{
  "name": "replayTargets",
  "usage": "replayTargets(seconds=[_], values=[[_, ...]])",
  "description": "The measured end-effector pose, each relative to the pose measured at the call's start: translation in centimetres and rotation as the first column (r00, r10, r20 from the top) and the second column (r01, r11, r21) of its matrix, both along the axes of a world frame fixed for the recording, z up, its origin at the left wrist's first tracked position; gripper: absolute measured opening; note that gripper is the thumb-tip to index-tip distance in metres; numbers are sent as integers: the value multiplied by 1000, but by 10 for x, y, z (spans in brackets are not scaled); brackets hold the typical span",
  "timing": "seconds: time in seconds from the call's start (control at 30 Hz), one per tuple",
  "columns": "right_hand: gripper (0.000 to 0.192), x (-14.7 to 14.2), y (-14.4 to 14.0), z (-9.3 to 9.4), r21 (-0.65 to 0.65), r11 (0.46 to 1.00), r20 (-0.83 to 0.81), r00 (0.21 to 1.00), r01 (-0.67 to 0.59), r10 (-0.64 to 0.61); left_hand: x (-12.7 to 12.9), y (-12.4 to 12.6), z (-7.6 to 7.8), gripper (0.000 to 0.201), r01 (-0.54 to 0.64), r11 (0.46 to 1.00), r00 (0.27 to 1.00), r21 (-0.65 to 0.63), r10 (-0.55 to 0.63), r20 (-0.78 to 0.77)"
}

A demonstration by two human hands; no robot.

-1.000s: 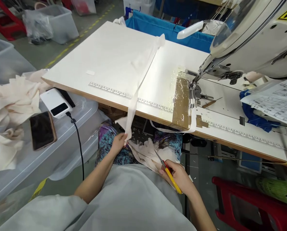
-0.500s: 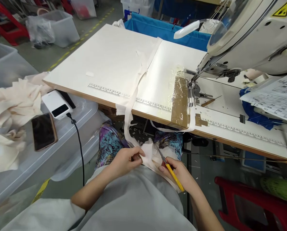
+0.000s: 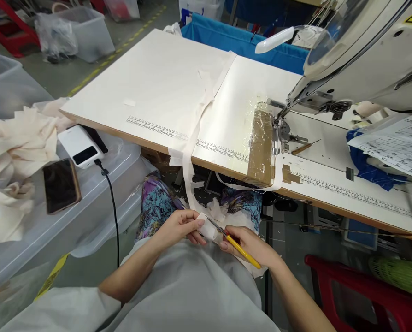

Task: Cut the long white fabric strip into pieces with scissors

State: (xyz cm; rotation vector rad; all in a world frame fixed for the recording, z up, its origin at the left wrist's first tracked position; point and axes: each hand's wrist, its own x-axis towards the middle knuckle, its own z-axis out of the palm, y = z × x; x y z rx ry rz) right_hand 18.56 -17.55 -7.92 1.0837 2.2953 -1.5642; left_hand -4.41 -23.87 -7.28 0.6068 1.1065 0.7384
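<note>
While seated low at the sewing table (image 3: pixel 150 87), held a folded end of white fabric strip (image 3: pixel 206 227) over the lap, just below the table's front edge. Left hand (image 3: pixel 181 226) closed on that end, thumb and fingertips pinching it from the left side. Right hand (image 3: pixel 249 244) curled shut around yellow-handled snips (image 3: pixel 232 240), handle lying across the palm. Snips' long axis ran on a slant, handle low and to the right, blades aimed up and to the left, tips touching the pinched fabric right beside the left fingertips. Whether the blades were parted or closed: too small to tell. Strip's long axis ran away from the body: rose from the left hand, bent over the table edge beside the printed ruler (image 3: pixel 188 138), then lay stretched across the white top toward the far edge near the blue bin (image 3: pixel 240 44). More loose white cloth bunched on the patterned trousers (image 3: pixel 154 207) between the two hands and the table. Sewing machine (image 3: pixel 361 55) stood to the right, well apart from both hands. To the left, on a clear plastic lid (image 3: pixel 88 193), lay a dark phone (image 3: pixel 61 185) and a white power bank (image 3: pixel 79 147) with a black cable, beside a heap of cream fabric (image 3: pixel 15 152).
</note>
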Motion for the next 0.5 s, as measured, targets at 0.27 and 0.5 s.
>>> replayTargets(seconds=[0.27, 0.5], values=[[44, -6, 2, 0, 5, 999, 18, 999, -42, 41, -4, 1, -8, 45, -61, 998, 998, -23, 61, 16], [44, -12, 2, 8, 236, 966, 170, 983, -105, 66, -7, 0, -13, 46, -43, 999, 999, -22, 44, 22]])
